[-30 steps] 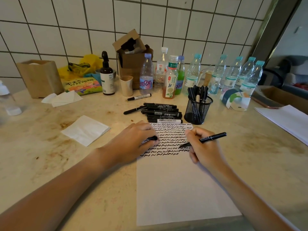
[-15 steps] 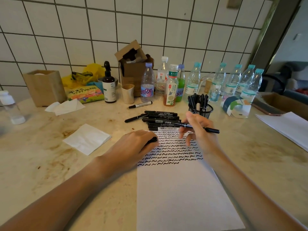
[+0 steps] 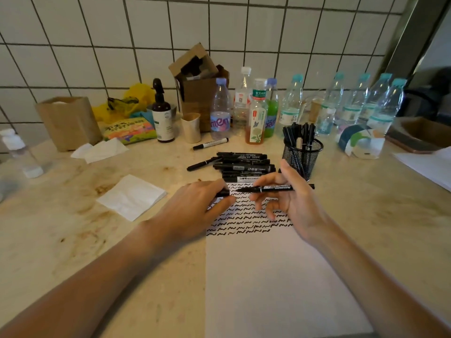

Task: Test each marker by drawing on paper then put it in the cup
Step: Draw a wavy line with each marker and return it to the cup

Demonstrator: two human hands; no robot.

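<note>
- The marker (image 3: 275, 188) lies level in my right hand (image 3: 292, 201), pinched between my thumb and fingers above the top of the paper (image 3: 268, 276), with its bare tip pointing left.
- My left hand (image 3: 195, 208) rests on the paper's left edge and holds the marker's black cap (image 3: 222, 192) between fingertips and thumb, just left of the tip; cap and tip are close but apart.
- The paper lies on the counter (image 3: 73, 240) in front of me, and rows of black squiggles (image 3: 244, 215) cover its upper part.
- The mesh cup (image 3: 302, 154) stands just beyond my right hand, with several black markers upright in it.
- A pile of black markers (image 3: 244, 167) lies on the counter at the far edge of the paper, left of the cup.
- One more marker with a white barrel (image 3: 211, 143) lies apart, farther back.
- A folded white napkin (image 3: 131, 196) lies to the left of my left hand.
- A row of plastic bottles (image 3: 292, 106) stands along the tiled wall (image 3: 97, 45), beside an open cardboard box (image 3: 197, 89).
</note>
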